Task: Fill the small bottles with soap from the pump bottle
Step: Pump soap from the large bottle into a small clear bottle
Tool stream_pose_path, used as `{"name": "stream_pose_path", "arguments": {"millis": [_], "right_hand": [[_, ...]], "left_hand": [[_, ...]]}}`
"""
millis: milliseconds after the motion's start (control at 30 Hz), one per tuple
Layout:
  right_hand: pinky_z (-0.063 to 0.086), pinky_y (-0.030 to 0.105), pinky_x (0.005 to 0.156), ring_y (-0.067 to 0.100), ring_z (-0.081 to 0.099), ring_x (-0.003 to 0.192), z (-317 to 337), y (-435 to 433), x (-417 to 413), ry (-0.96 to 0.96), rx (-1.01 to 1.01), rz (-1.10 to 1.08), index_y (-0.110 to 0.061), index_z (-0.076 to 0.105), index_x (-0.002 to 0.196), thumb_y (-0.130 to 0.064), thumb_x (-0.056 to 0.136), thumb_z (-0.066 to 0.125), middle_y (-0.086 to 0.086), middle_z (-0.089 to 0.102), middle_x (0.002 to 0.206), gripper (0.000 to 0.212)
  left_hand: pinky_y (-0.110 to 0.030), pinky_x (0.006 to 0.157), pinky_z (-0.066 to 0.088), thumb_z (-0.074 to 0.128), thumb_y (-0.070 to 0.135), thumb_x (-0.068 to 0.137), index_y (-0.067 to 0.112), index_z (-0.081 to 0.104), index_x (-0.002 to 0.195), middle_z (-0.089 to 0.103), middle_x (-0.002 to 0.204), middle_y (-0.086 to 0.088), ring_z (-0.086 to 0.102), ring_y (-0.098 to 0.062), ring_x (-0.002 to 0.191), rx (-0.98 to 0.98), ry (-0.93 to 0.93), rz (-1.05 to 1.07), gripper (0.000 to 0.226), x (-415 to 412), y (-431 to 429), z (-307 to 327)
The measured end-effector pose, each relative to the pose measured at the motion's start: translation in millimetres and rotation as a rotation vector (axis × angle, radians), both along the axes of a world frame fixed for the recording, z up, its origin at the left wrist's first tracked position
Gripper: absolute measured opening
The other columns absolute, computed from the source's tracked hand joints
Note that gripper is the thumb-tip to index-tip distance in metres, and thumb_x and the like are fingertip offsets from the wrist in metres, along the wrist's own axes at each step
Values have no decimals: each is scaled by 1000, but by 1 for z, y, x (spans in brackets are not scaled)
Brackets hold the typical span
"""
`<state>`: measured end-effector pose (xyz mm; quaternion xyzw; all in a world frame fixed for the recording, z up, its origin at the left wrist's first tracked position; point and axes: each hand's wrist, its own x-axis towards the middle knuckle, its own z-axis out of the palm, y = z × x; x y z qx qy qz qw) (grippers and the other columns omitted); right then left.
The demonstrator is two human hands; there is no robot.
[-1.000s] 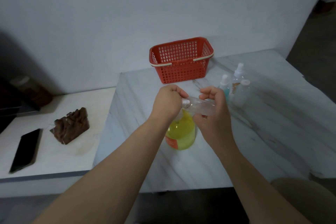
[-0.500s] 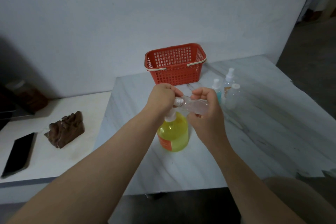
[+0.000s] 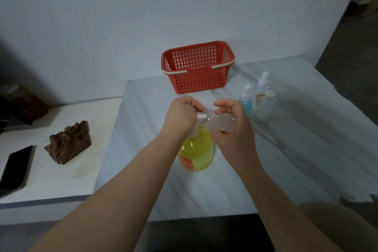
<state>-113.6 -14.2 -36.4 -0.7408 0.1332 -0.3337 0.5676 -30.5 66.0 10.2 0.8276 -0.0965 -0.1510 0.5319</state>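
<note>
A pale veined marble desk [image 3: 286,159] carries a red basket [image 3: 196,82] at its back edge. In front of the basket stands a yellow pump bottle [image 3: 197,153]. To the basket's front right, a teal spray bottle [image 3: 246,103], a clear spray bottle [image 3: 260,90] and a white-capped bottle [image 3: 267,106] stand close together. Left of the basket, a lower white desk [image 3: 67,176] holds a brown lump [image 3: 68,145] and a black phone [image 3: 15,169].

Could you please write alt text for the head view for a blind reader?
The right hand holds a small clear plastic bottle sideways, its threaded mouth at the left hand, which is curled over the top of a yellow-filled pump bottle. A red plastic basket and three small bottles stand behind on the grey marble table.
</note>
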Motion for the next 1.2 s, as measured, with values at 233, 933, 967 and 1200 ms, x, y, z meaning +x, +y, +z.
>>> {"name": "stream_pose_path", "arguments": {"millis": [233,933,967,1200], "right_hand": [[38,5,62,4,56,80,2,1,-2,4,9,6,-37,51,94,-6,68,73,-9,55,89,45],[42,9,70,7,59,88,1,-2,0,12,-39,19,-30,55,97,11,65,66,-10,61,92,53],[42,9,69,7,59,87,0,-2,0,16,-40,15,-29,56,97,11,66,66,-10,61,92,53],[42,11,71,4,58,88,-3,-1,1,40,-19,3,-33,55,96,6,71,65,-12,59,92,48]], "left_hand": [[-29,63,42,32,-9,73,11,61,65,65,76,-11,56,-23,73,-16,-6,13,36,-3,1,2],[-10,40,38,33,-13,74,15,59,62,58,42,12,52,-6,55,31,17,-28,40,-4,0,12],[-13,44,40,33,-13,73,14,60,62,60,48,10,53,-8,58,18,14,-28,40,-5,0,11],[-27,62,43,31,-11,71,12,61,64,66,71,-8,57,-20,70,-24,-15,-10,38,-2,0,3]]}}
